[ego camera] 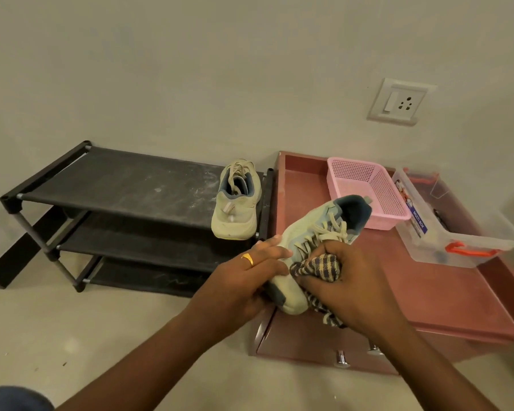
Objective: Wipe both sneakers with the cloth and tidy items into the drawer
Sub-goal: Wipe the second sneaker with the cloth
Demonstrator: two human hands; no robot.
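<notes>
scanning from well left of the reddish cabinet (pixel 445 295): black shoe rack (pixel 116 185) standing just beside the cabinet's left flank, carrying the other sneaker (pixel 235 215) on the top shelf at the end nearest the cabinet, heel toward the camera, touched by neither hand, presumably not yet wiped

next, over the cabinet's near left corner: left hand (pixel 244 280) wrapped round the toe end of the held sneaker (pixel 315 229), fingers curled over the upper, keeping it clear of the cabinet top with the heel raised and pointing toward the back

right beside that, above the same corner: right hand (pixel 350 283) clenched round a bunched checked cloth (pixel 315 268), pressing it against the laces and forefoot, loose tail dangling over the cabinet's front edge

judging from looks: light shoe, springy foam sole, soft upper yielding under pressure, so best braced by the firmer sole or heel rather than the squashy top; slack laces likely to snag the cloth; limp cloth needing a tight wad to give any rubbing force

below the cabinet's front edge: drawer (pixel 303 351) with metal knobs, seemingly pulled out a little, not certain

farther right on the cabinet top: pink basket (pixel 368 191) near the back, then clear plastic box (pixel 457 232) with orange clasps at the right side, just beside the basket, both probably due for the drawer
</notes>
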